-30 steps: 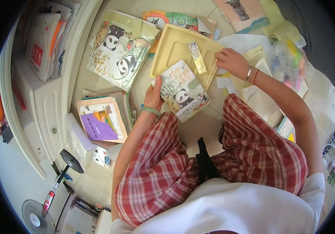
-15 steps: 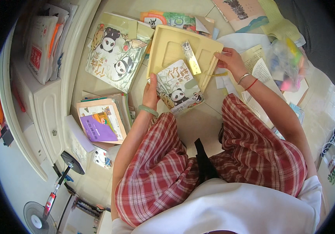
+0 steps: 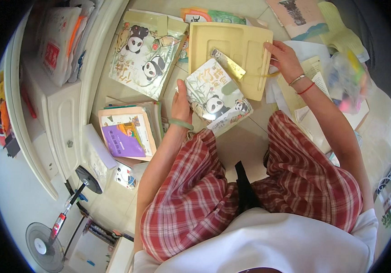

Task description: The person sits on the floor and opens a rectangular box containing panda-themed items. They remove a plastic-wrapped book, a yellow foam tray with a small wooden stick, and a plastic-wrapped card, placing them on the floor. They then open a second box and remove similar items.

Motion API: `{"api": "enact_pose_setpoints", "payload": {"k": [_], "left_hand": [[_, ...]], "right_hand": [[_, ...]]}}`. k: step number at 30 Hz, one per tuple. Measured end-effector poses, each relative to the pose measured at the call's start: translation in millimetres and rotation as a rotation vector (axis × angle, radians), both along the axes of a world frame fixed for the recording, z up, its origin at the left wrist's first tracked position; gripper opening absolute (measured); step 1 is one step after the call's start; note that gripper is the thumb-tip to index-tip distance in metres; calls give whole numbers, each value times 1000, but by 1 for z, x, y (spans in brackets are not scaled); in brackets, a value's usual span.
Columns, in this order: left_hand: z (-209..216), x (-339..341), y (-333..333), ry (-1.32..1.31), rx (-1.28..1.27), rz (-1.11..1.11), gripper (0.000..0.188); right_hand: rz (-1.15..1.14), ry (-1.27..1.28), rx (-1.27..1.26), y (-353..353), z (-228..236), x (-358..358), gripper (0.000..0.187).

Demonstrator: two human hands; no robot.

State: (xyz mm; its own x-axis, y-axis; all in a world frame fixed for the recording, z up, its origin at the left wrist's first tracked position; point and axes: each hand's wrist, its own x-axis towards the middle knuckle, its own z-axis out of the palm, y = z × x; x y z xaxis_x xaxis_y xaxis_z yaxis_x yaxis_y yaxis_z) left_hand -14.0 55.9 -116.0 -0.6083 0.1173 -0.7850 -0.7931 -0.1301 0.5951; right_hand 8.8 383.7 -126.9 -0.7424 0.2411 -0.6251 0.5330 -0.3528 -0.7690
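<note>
My left hand (image 3: 182, 102) grips the left edge of a white panda-patterned notebook (image 3: 204, 88), thumb along its side, other fingers hidden beneath. The notebook is tilted and overlaps the lower part of a shallow pale-yellow tray (image 3: 204, 38) with moulded recesses. On the tray, partly against the notebook, lies a narrow panda-printed strip with a gold end (image 3: 234, 67). My right hand (image 3: 286, 59) pinches the tray's right rim. A thin yellow ribbon (image 3: 272, 74) shows beside that rim. To the left lies a larger panda-printed flat box (image 3: 145, 54) on the floor.
Stacked books, a purple one (image 3: 122, 142) on top, lie left of my knee by a white cabinet (image 3: 61, 118). Loose papers (image 3: 311, 75) and a clear plastic bag (image 3: 348, 84) lie right. A colourful booklet (image 3: 223, 16) is behind the tray. A fan (image 3: 45, 245) stands lower left.
My left hand has left the tray's corner and now holds the notebook, which has turned and shifted slightly. The tray has swung straighter, and the strip has tilted. The whole view has shifted a little.
</note>
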Motion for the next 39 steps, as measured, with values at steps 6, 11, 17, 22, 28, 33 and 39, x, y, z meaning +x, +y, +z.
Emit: {"api": "enact_pose_setpoints", "payload": {"k": [6, 11, 17, 22, 28, 33, 39], "left_hand": [[-14, -21, -12, 48, -22, -14, 74], [-5, -29, -7, 28, -6, 2, 66], [-17, -34, -13, 375, -413, -160, 55], [17, -27, 28, 1171, -898, -348, 43], [44, -9, 83, 815, -379, -682, 24], [48, -8, 106, 747, -390, -698, 35], [48, -12, 106, 688, -314, -714, 40]], "right_hand": [[12, 43, -106, -8, 23, -3, 44], [-9, 41, -111, -8, 19, -1, 45], [79, 20, -152, -9, 15, 0, 39], [96, 4, -223, -12, 16, 0, 46], [72, 33, -300, -23, 31, -8, 40], [56, 69, -344, -34, 42, -11, 38], [60, 70, -557, -30, 37, -8, 34]]}}
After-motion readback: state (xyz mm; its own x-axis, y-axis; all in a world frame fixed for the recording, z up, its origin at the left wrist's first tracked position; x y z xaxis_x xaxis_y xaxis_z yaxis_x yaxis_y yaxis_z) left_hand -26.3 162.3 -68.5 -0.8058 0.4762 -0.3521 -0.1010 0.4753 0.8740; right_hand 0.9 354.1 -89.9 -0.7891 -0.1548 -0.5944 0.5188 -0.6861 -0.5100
